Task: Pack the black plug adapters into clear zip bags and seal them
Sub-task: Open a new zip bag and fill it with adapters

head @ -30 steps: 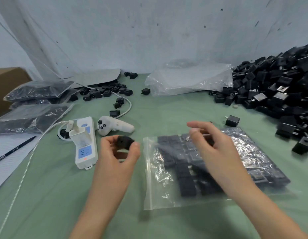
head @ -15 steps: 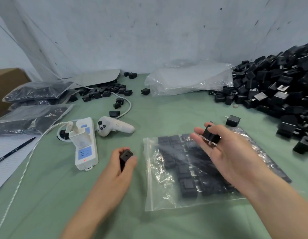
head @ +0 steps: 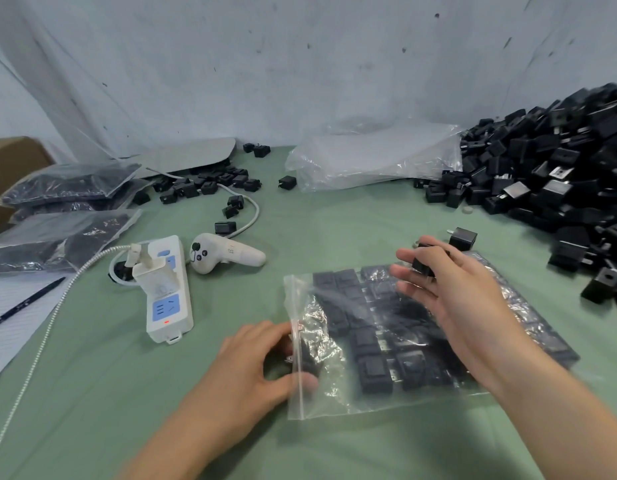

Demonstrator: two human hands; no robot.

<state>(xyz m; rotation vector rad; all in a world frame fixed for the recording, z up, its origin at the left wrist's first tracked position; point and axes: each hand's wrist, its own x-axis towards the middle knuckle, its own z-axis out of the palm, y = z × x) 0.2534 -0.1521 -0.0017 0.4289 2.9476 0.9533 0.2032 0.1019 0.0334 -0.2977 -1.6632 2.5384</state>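
A clear zip bag (head: 334, 386) lies flat on the green cloth, holding several rows of black plug adapters (head: 373, 368). My left hand (head: 255, 362) is at the bag's open left edge and pinches a black adapter (head: 305, 355) that sits partly inside the mouth. My right hand (head: 449, 299) hovers over the bag's far part and holds another black adapter (head: 425, 263) between thumb and fingers. One loose adapter (head: 462, 239) stands just beyond the bag.
A big heap of black adapters (head: 559, 174) fills the right side. Empty clear bags (head: 373, 157) lie at the back. Filled bags (head: 58, 209) stack on the left, near a white power strip (head: 167, 292), a white controller (head: 224, 252) and a pen (head: 26, 301).
My left hand moved right and down to the bag's mouth and pushed its adapter partly inside. My right hand picked up an adapter and stays above the bag.
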